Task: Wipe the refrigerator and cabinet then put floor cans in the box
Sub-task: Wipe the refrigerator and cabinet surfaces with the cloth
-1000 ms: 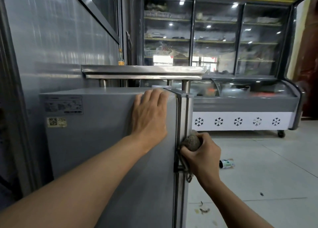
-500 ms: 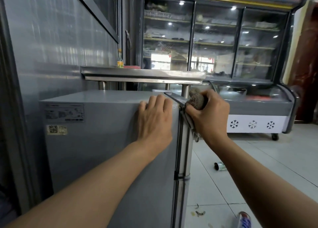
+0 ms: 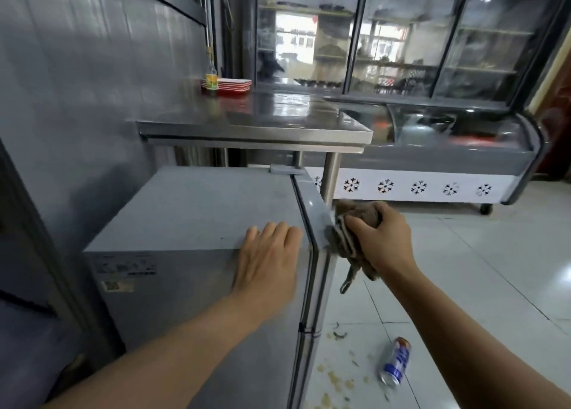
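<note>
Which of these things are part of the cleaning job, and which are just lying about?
Part of the job:
grey refrigerator
brown rag, gripped in the right hand
left hand, flat on the refrigerator
blue can on the floor

Just lying about:
red trays
bottle
steel table
display freezer

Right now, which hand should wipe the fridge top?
Probably the right hand: it grips the rag at the fridge top's edge. The left hand lies flat, holding nothing.

Commercial kitchen or eatery: glass-door display fridges (image 3: 401, 38) along back wall, snowflake-marked chest freezer (image 3: 432, 161), stainless prep table (image 3: 253, 124) with stacked red trays (image 3: 234, 85), tiled floor (image 3: 479, 269)
</note>
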### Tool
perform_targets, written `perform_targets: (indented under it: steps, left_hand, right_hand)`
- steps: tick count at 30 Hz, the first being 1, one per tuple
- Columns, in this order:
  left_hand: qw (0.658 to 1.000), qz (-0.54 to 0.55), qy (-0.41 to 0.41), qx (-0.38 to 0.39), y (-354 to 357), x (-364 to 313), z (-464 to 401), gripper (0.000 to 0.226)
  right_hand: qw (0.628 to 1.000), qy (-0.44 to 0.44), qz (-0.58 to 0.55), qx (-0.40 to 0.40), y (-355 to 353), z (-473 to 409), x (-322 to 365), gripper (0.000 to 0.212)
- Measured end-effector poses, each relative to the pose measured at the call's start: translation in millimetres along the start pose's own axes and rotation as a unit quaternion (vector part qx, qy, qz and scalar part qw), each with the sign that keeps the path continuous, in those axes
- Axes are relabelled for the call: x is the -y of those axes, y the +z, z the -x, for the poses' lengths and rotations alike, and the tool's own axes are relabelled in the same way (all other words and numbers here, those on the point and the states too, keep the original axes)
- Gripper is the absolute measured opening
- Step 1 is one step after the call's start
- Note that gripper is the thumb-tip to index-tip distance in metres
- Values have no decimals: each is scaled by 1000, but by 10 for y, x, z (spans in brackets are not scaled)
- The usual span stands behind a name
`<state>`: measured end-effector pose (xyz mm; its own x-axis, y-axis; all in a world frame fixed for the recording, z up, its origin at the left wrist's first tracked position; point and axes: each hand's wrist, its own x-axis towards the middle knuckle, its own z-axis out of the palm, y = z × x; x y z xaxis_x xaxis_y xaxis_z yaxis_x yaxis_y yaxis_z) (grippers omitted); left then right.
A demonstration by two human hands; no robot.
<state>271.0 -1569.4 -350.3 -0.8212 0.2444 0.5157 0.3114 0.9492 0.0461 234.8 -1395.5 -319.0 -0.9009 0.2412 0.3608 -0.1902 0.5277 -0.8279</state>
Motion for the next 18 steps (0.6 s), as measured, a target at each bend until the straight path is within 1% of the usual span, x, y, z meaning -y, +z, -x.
perform_targets:
  steps: [1,3,5,7,9,12,15,18]
  left_hand:
    - [1000,8,-2,25,-50,9,-24,36]
    - [997,33,-13,68,-139,25,-78,37]
    - [993,58,-31,101,-211,37,-143,38]
    - [988,64,-47,133,-272,36,-215,43]
    - [981,61,-75,168,-319,25,-299,47]
    - [971,52,-120,201,-369,8,-456,43]
    - [958,59,-156,234,-412,3,-627,40]
    - [948,67,-177,256,-414,-5,-752,34]
  right_hand:
    - [999,-7,-11,36,-46,-12,40,11]
    - [992,-54,-7,115,-101,4,133,24]
    - [974,-131,52,179,-96,22,194,33]
    - [940,-197,148,236,-29,41,174,38]
    - [916,-195,198,289,33,39,126,46]
    - [903,-176,211,330,104,-53,43,59]
    - [883,-183,226,368,172,-224,22,62]
    - [873,-171,223,398,248,-437,18,62]
